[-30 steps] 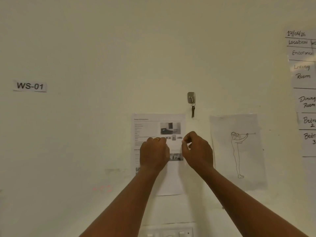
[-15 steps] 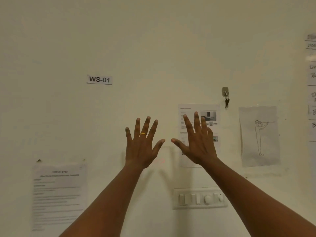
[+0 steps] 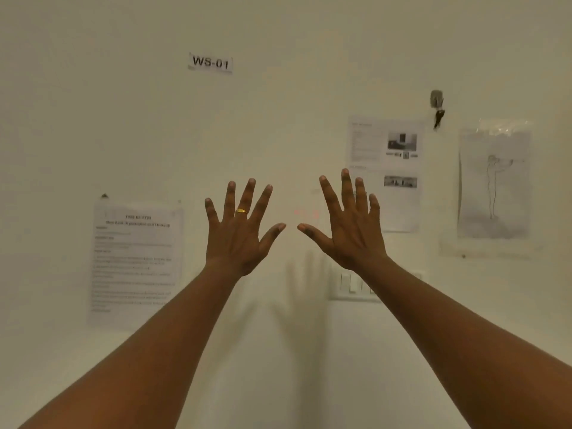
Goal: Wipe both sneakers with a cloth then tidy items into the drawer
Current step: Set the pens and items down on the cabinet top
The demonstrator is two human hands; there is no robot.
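Left hand [image 3: 238, 239], right hand [image 3: 349, 233] raised before wall [image 3: 93, 88], backs to camera, fingers [image 3: 246, 196] spread wide, holding nothing. Gold ring [image 3: 241, 211] on left finger. WS-01 label [image 3: 210, 62] above left fingertips. Where sneakers, cloth, drawer lie: cannot tell.

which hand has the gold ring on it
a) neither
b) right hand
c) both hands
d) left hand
d, the gold ring sits on a finger of the left hand, which is spread open before the wall; the right hand, spread open too, shows bare fingers.
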